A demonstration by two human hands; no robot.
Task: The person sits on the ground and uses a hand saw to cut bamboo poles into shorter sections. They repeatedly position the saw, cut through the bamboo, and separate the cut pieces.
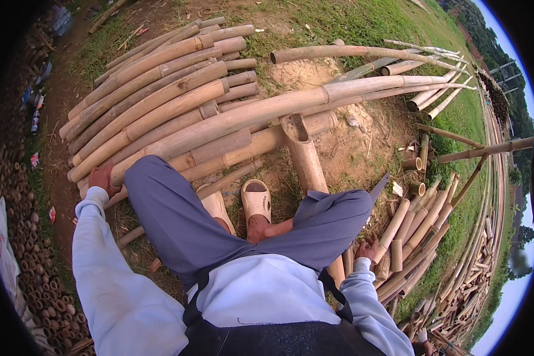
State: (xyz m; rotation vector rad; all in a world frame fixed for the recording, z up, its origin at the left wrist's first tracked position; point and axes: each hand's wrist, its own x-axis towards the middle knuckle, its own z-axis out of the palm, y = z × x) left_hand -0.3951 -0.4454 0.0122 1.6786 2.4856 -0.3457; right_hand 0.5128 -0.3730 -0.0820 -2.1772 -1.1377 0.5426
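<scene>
Your L hand (102,180) is at 9 o'clock, fingers curled against the near end of the long pole (249,115); can't tell how tightly they're closed. Pole runs from there thru 12 to abt 2, passing just beyond the notched post (305,157) at 1. Your R hand (367,247), at 4, is half-curled next to the cut pcs (393,231); can't tell if it has hold of anything. Blade (380,187) pokes out by your R knee at 3. Stack (154,101) lies at 10.

We look steeply down from the wearer's head through one wide fisheye, with the lap (178,219) near and bamboo poles (160,89) farther off. At right, our view reaches far, to sky (512,302).
</scene>
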